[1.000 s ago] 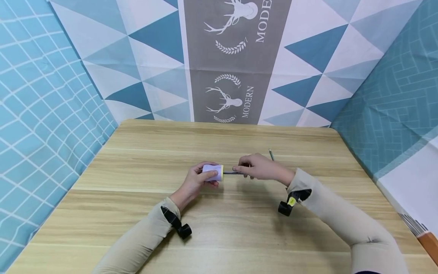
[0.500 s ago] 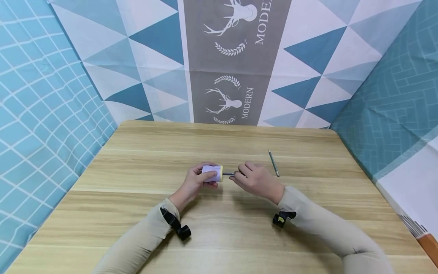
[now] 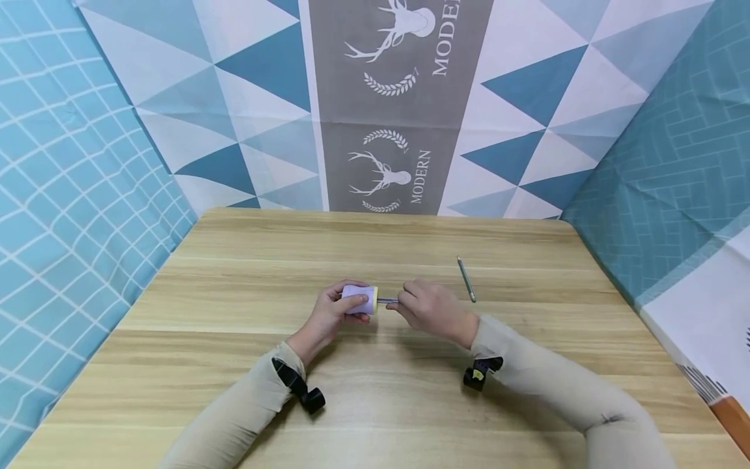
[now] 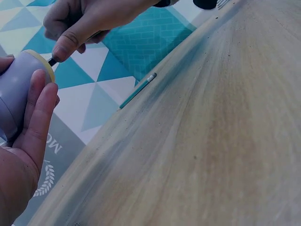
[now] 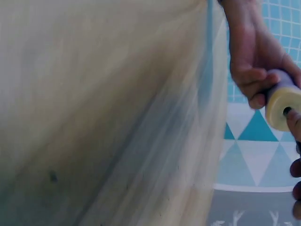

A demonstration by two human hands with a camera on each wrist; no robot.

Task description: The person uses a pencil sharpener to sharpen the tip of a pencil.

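My left hand [image 3: 325, 318] grips a purple pencil sharpener [image 3: 356, 301] with a pale yellow end, held above the table on its side. From the hole in that end comes a dark pencil [image 3: 387, 301], pinched between the thumb and fingers of my right hand [image 3: 436, 311]. In the right wrist view, the sharpener's yellow face [image 5: 276, 113] shows the pencil's dark tip end entering the round hole, close to my thumb. The left wrist view shows the purple body [image 4: 18, 94] in the left palm. Most of the pencil is hidden by the right hand.
A green pencil [image 3: 466, 279] with an eraser end lies on the wooden table [image 3: 263, 260], beyond the right hand. Patterned cloth [image 3: 383, 78] hangs behind the table, with blue cloths at both sides. Each wrist carries a black camera [image 3: 313, 400].
The right hand has turned over the pencil and shifted a little left and nearer, uncovering the green pencil on the table. The left hand keeps its grip on the sharpener.
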